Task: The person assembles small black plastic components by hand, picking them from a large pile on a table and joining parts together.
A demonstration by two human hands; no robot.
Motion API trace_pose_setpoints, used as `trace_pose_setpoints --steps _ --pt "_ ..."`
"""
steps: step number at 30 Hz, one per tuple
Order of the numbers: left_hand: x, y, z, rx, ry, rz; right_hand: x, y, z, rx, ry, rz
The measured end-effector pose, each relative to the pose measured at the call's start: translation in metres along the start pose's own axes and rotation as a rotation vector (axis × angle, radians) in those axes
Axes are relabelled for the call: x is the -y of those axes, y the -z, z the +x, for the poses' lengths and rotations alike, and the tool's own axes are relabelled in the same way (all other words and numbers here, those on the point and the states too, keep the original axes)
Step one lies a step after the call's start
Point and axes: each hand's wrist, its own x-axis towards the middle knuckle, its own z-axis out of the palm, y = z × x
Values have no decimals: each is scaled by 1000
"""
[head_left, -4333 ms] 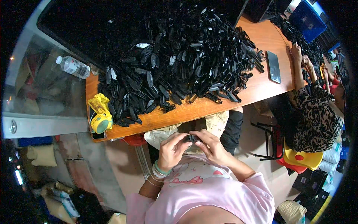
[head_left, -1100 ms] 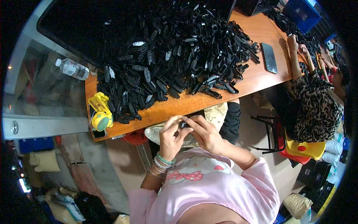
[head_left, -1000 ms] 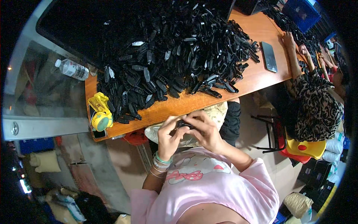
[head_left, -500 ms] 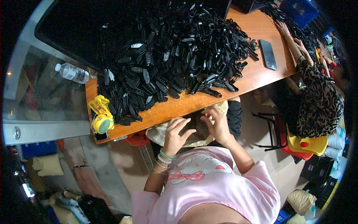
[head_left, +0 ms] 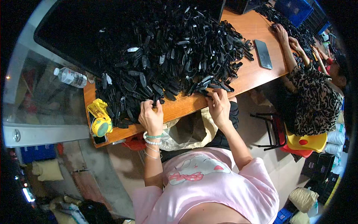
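Observation:
A large heap of small black strap-like plastic pieces (head_left: pixel 164 56) covers much of the wooden table (head_left: pixel 257 78). At its near edge, my left hand (head_left: pixel 151 117) closes thumb and fingers on one black piece (head_left: pixel 156 99). Farther right, my right hand (head_left: pixel 219 106) pinches at another black piece (head_left: pixel 203 92), partly hidden by the fingers. Below the table edge, between my hands and my lap, a pale woven sack (head_left: pixel 205 128) hangs with its mouth spread wide.
A yellow fan (head_left: pixel 101 126) stands at the table's left corner, near a water bottle (head_left: pixel 71 77). A dark phone (head_left: pixel 263 54) lies to the right. Beyond it, a person in a patterned top (head_left: pixel 317 104) sits on a yellow stool (head_left: pixel 304 141), hands on more black pieces.
Both hands have moved up from over the sack's mouth to the near edge of the heap. Their fingers, empty and apart before, now close on black pieces.

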Motion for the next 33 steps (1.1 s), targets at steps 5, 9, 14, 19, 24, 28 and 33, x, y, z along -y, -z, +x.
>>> trace_pose_setpoints --steps 5,9,14,19,24,28,33 --pt "4 -4 -18 -124 -109 -34 1 -12 2 -102 28 105" --pt "0 0 -43 -85 -144 -222 4 -20 -7 -122 -64 270" --pt "-6 0 -53 66 86 -602 4 -23 3 -111 -51 77" --pt "-12 5 -48 249 252 -965 -3 -26 3 -170 8 306" --pt "-17 14 -45 554 505 -1411 3 -20 -5 -328 -138 440" --pt "-34 30 -45 715 429 -1153 35 11 -10 125 -484 1031" --pt "-35 30 -45 655 -9 -896 54 30 -19 564 -660 1931"
